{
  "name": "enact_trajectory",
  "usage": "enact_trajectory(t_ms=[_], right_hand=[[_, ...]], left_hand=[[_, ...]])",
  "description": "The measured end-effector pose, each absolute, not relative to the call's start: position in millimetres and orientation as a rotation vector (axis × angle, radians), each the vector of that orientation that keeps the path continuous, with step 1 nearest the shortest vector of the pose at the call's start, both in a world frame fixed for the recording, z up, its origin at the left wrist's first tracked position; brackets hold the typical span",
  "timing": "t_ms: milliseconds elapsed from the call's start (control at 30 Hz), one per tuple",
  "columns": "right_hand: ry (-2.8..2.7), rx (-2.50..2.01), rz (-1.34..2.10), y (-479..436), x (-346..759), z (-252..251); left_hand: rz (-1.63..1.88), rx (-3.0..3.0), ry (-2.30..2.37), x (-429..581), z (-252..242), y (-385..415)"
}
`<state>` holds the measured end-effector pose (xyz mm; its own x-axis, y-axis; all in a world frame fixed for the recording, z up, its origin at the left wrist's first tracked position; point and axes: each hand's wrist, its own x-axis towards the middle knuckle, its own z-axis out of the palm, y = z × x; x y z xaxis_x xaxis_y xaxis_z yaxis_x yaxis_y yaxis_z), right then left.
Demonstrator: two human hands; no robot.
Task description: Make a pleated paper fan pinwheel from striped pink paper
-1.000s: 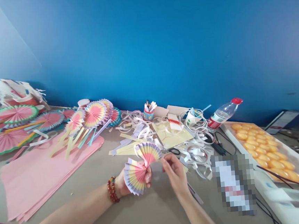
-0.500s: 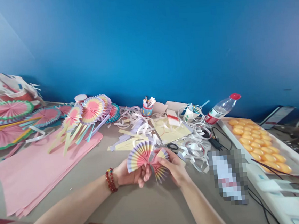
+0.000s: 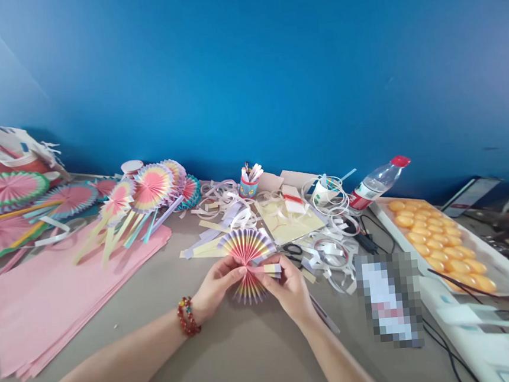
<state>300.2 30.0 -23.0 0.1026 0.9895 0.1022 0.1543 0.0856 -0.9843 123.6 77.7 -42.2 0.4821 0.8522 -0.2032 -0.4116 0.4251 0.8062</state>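
A pleated paper fan (image 3: 246, 248), pink at its centre with yellow and purple edges, is held between my hands above the table. It is spread above and below its middle. My left hand (image 3: 220, 286), with a red bead bracelet (image 3: 188, 317) at the wrist, pinches the fan near its centre from the left. My right hand (image 3: 291, 287) grips folded pleats on the right side, where a yellow and pink end (image 3: 268, 269) sticks out. Behind the right hand lie black scissors (image 3: 292, 250). A thin grey tool (image 3: 325, 315) rests beside the right wrist.
Pink paper sheets (image 3: 67, 290) lie at left, with finished paper fans (image 3: 151, 187) behind. White strip coils (image 3: 329, 253), a pen cup (image 3: 248, 185) and a plastic bottle (image 3: 376, 183) stand toward the wall. At right are a tray of orange-yellow pieces (image 3: 437, 240) and a power strip (image 3: 462, 327).
The fan has turned and opened wider, its upper half now standing upright. My left hand has shifted from an open palm beneath it to a pinch at its centre.
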Motion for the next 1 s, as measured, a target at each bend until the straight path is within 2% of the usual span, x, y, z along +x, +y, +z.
enact_trajectory(t_ms=[367, 1000], right_hand=[[-1.26, -1.165, 1.11, 32.0, 301.6, -18.7], [-1.49, -1.21, 1.064, 27.6, 313.3, -5.8]], left_hand=[[0.875, 0.836, 0.682, 122.5, -32.8, 78.2], [0.864, 0.765, 0.675, 120.7, -30.8, 79.3]])
